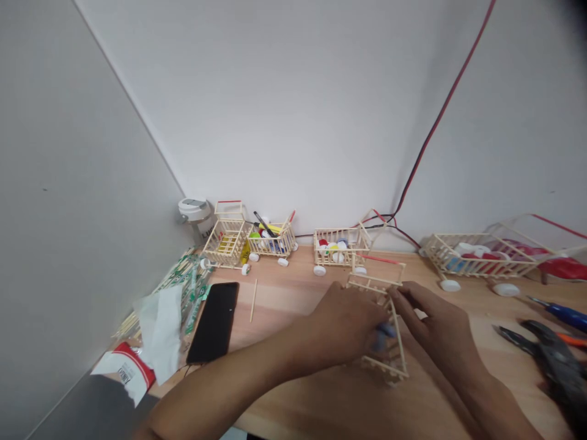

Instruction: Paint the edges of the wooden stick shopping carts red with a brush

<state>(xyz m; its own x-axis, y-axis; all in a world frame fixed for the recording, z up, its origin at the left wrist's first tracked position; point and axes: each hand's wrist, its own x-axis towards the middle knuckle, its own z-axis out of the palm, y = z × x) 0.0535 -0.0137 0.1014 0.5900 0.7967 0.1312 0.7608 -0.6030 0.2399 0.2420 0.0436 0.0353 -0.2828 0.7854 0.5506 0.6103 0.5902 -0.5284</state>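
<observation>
A small cart frame of thin wooden sticks (398, 339), with a red-wrapped handle bar at its far end, stands on the table between my hands. My left hand (346, 321) reaches over its left side, fingers curled round something blue and blurred that I cannot make out clearly. The fingers of my right hand (433, 324) are pinched at the cart's upper right corner, below the handle. My left hand hides much of the cart's left side.
Four finished-looking stick carts (339, 260) line the wall, some holding bottle caps. To the left are a phone (213, 324), a loose stick (253, 300), packaged sticks and a torn wrapper (131, 370). Pliers (550, 357) and a blue-handled tool (566, 315) are at the right.
</observation>
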